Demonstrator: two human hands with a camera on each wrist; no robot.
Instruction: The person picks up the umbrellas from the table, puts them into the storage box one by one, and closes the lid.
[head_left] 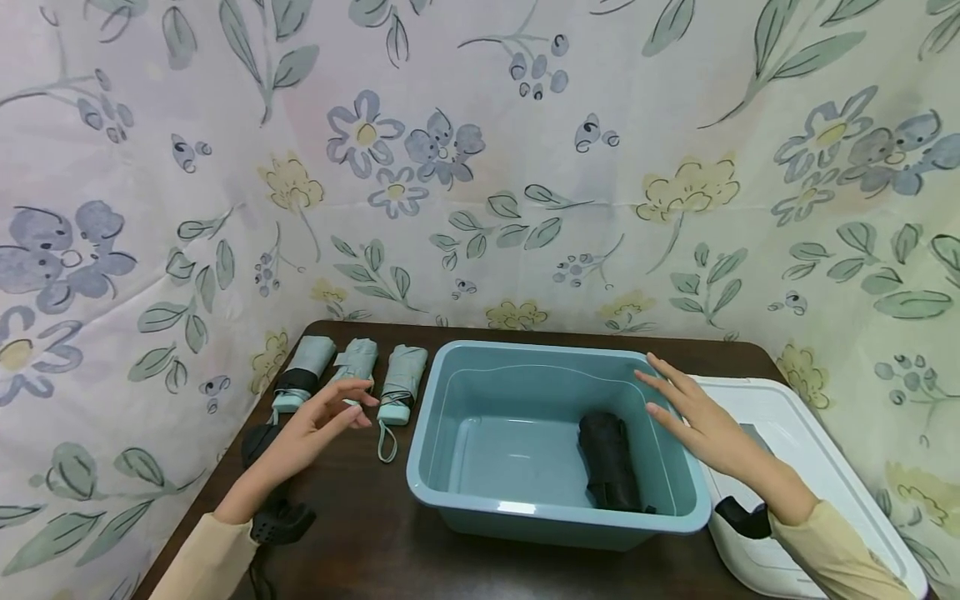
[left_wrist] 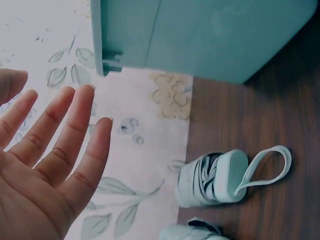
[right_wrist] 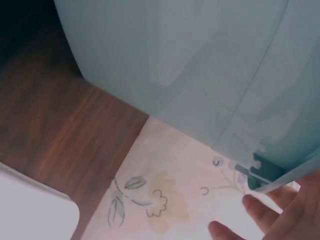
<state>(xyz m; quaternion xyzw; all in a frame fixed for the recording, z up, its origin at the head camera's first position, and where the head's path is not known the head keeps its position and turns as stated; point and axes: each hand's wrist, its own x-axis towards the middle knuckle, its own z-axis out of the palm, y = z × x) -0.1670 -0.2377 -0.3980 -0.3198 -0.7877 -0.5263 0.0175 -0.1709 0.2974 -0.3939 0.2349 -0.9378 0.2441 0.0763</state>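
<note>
The left hand (head_left: 321,423) and right hand (head_left: 696,423) are apart, gripping nothing; the umbrella (head_left: 406,371) just left of the bin (head_left: 495,375) is probably best grasped mid-body.

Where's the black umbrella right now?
In the head view, the black umbrella lies inside the blue bin, toward its right end, on the side nearest the white lid.

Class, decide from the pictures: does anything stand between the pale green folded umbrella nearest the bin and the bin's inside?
Yes: the left wall of the bin rises between the pale green umbrella and the inside, so lifting over the rim seems necessary. Nothing visible covers the open top; the right hand is at the opposite side.
</note>
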